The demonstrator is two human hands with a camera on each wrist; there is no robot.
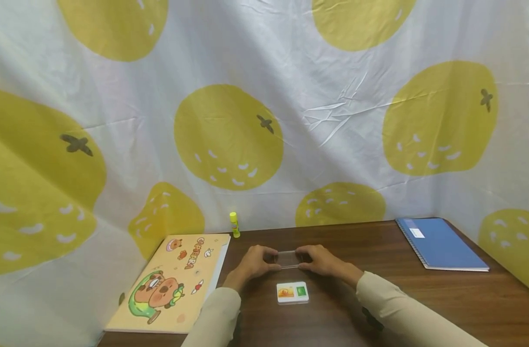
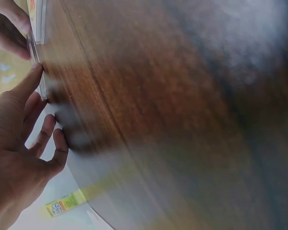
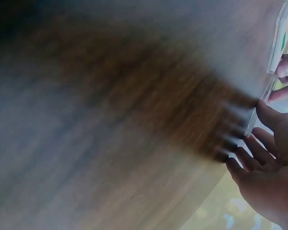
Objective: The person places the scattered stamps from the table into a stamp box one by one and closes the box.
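Note:
A clear, flat plastic piece, like a transparent box lid, lies on the dark wooden table between the two hands. My left hand pinches its left end between thumb and fingers. On the opposite end, my right hand pinches it the same way. Closer to me lies a small white rectangular pack with an orange picture and a green one on its top, apart from both hands. In the left wrist view the clear piece shows edge-on, low against the tabletop.
On the left lies a large cream book with capybara drawings. Behind it a yellow glue stick stands upright near the fabric wall. A blue spiral notebook lies at the back right. Lemon-patterned fabric encloses the table.

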